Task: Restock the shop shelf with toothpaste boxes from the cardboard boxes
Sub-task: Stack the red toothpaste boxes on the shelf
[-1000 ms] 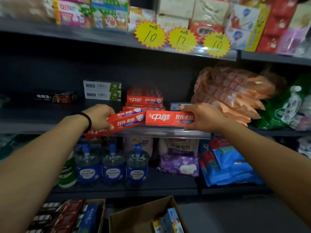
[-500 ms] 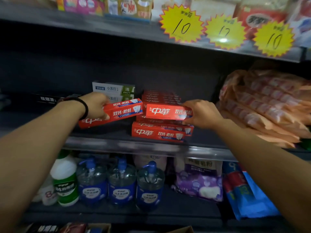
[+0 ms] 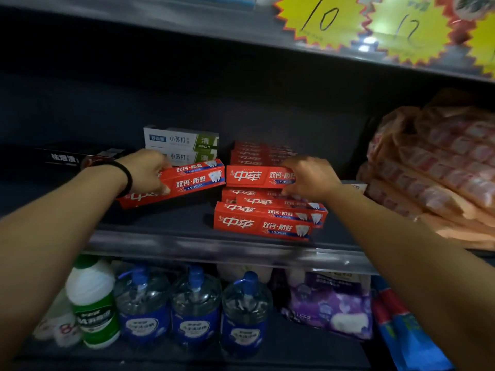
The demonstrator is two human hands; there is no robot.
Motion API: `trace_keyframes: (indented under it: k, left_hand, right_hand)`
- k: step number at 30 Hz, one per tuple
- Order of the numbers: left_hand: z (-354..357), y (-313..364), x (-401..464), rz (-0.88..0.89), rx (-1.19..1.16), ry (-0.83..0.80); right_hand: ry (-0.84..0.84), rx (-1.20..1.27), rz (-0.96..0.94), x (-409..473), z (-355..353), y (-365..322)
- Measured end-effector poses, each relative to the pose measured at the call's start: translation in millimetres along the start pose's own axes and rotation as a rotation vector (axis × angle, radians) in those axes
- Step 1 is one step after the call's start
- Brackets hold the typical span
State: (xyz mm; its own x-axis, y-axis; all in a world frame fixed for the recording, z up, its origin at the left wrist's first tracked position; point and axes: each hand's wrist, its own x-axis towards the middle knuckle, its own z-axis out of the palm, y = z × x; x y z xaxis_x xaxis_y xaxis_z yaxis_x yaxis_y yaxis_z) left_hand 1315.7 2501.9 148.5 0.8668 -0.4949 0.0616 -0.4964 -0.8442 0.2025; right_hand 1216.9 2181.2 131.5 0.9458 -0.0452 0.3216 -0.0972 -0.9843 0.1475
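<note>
My left hand [image 3: 150,171], with a black band at the wrist, grips a red toothpaste box [image 3: 187,182] held slanted just above the dark middle shelf [image 3: 166,218]. My right hand [image 3: 310,178] grips another red toothpaste box [image 3: 254,176] by its right end, above a stack of red toothpaste boxes [image 3: 265,220] lying on the shelf. More red boxes [image 3: 257,153] are stacked behind. The cardboard boxes are out of view.
White-and-green toothpaste boxes [image 3: 182,141] stand behind my left hand, a dark box [image 3: 67,158] at far left. Orange plastic-wrapped packs [image 3: 439,167] fill the shelf's right. Below stand blue bottles [image 3: 195,309], a green-white bottle [image 3: 92,303] and a purple pack [image 3: 332,306]. Yellow price tags [image 3: 321,20] hang above.
Both hands have carried their red boxes from the shelf's front edge deeper over the shelf. The view has moved closer and the cardboard boxes have dropped out of sight.
</note>
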Motion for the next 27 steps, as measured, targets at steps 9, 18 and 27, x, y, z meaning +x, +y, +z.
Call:
trace_keyframes:
  k: [9,18,27]
  left_hand:
    - [8,1,6,-0.011,-0.048,0.001]
    - [8,2,6,0.003,-0.042,-0.003]
    - [11,4,10,0.002,-0.047,0.013]
  right_hand:
    - [-0.049,-0.083,-0.020,8,12,6]
    - [-0.096,-0.108,-0.062,14,7,6]
    - [-0.075,-0.081,-0.042,13,8,4]
